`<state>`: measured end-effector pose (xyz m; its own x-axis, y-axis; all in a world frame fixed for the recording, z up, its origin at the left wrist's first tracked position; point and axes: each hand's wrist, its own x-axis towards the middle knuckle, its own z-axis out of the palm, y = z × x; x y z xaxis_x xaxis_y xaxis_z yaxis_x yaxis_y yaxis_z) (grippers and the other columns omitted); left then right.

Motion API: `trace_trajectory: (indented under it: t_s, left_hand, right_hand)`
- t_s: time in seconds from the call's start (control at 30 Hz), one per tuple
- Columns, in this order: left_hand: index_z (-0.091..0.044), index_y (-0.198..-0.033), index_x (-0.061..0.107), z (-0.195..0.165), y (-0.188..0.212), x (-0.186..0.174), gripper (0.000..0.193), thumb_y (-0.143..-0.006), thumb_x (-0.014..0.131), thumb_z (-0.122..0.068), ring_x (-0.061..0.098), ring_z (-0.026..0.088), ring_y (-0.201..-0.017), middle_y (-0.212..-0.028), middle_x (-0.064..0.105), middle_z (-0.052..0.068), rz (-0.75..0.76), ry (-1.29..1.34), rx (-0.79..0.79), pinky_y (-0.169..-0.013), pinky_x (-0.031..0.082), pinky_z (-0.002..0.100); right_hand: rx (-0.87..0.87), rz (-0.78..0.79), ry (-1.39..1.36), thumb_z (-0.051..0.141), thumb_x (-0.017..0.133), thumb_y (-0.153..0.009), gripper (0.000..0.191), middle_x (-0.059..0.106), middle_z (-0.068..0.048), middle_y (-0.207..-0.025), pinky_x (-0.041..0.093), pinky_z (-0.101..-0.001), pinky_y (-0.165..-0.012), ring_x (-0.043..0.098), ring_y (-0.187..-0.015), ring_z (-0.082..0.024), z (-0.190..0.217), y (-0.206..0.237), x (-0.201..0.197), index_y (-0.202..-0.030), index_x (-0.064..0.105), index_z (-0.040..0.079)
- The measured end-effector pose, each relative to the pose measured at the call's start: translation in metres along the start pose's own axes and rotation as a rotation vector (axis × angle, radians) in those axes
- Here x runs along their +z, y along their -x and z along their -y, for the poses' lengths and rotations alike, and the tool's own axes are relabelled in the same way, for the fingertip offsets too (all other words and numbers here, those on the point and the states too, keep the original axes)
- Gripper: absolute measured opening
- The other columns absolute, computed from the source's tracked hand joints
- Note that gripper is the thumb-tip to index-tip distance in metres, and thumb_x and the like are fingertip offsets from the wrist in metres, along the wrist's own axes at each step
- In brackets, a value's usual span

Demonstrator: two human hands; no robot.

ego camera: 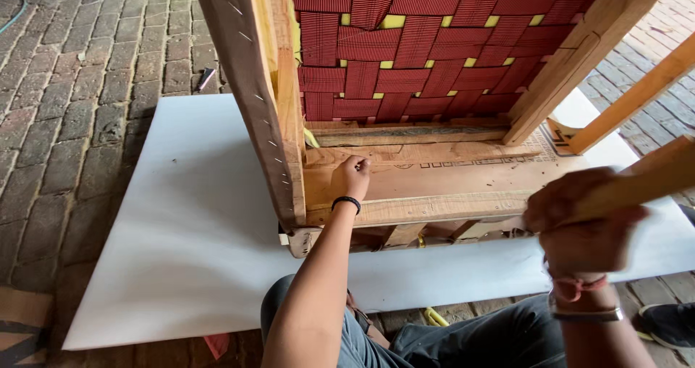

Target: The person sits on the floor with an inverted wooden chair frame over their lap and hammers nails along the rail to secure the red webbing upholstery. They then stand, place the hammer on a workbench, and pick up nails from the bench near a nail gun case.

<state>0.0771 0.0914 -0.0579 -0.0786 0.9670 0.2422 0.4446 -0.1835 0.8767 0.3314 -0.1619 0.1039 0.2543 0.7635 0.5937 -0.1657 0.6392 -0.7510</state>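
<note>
1. Right, the left hand [352,177] is pressing against the wooden rail [434,187] of the chair frame [268,107], fingers curled in tight, pinching something too small to make out.
2. The right hand [579,227] is gripping a wooden handle [644,180], fist closed round it; whatever head it carries is lying out of view past the right edge.
3. The rail is running left to right across the view, its long axis lying level, just in front of the seated person's knees.
4. The left hand is sitting on the rail's left end, touching it; the right hand is hovering off the rail's right part, nearer the camera, so the left is the closer one.
5. Red webbing [427,49] is criss-crossing the frame above, with yellow showing through the gaps.
6. The frame is resting on a white board [188,223] laid over the brick floor [65,85].
</note>
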Motion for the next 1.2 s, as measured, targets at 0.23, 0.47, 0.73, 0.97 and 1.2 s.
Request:
trace_trajectory:
  t_s: [0.23, 0.47, 0.73, 0.97, 1.2]
  left_hand:
    - [-0.012, -0.096, 0.076, -0.009, 0.003, -0.008, 0.024, -0.096, 0.066, -0.034, 0.072, 0.032, -0.085, -0.095, 0.077, 0.011, 0.030, -0.106, 0.009, -0.073, 0.056, 0.044]
    - [-0.015, -0.098, 0.076, -0.016, 0.005, -0.007, 0.023, -0.094, 0.065, -0.035, 0.073, 0.029, -0.083, -0.094, 0.077, 0.009, 0.116, -0.119, -0.108, -0.070, 0.056, 0.042]
    - [-0.013, -0.094, 0.076, 0.016, -0.004, 0.017, 0.022, -0.092, 0.071, -0.035, 0.072, 0.032, -0.085, -0.089, 0.076, 0.011, 0.011, -0.101, -0.015, -0.071, 0.056, 0.043]
    - [-0.016, -0.094, 0.076, 0.011, -0.005, 0.016, 0.020, -0.092, 0.070, -0.034, 0.072, 0.031, -0.084, -0.090, 0.077, 0.010, 0.017, -0.130, -0.001, -0.070, 0.055, 0.043]
    - [-0.014, -0.093, 0.077, -0.008, 0.002, 0.001, 0.021, -0.092, 0.070, -0.034, 0.072, 0.031, -0.083, -0.091, 0.077, 0.010, 0.054, -0.097, -0.055, -0.070, 0.055, 0.043]
  right_hand:
    - [1.189, -0.196, 0.411, 0.061, 0.044, -0.105, 0.058, 0.039, 0.000, -0.060, 0.027, -0.0303, -0.036, 0.032, -0.041, -0.012, -0.106, 0.036, 0.022, -0.080, 0.044, 0.008]
    - [0.544, -0.147, 0.230, 0.062, 0.048, -0.090, 0.061, 0.048, -0.006, -0.058, 0.027, -0.0279, -0.030, 0.041, -0.040, -0.015, -0.025, 0.030, -0.001, -0.087, 0.056, 0.002]
    - [0.622, -0.106, 0.198, 0.062, 0.051, -0.102, 0.054, 0.040, 0.000, -0.061, 0.027, -0.0306, -0.043, 0.034, -0.047, -0.013, -0.069, 0.010, 0.021, -0.087, 0.048, 0.010]
    - [0.904, -0.256, 0.219, 0.057, 0.047, -0.096, 0.049, 0.044, -0.002, -0.055, 0.028, -0.0316, -0.034, 0.036, -0.039, -0.014, -0.090, 0.061, -0.005, -0.083, 0.050, 0.010]
    - [-0.053, -0.029, -0.135, 0.063, 0.046, -0.096, 0.052, 0.041, -0.001, -0.056, 0.028, -0.0305, -0.035, 0.034, -0.040, -0.013, -0.008, -0.009, 0.010, -0.081, 0.047, 0.013]
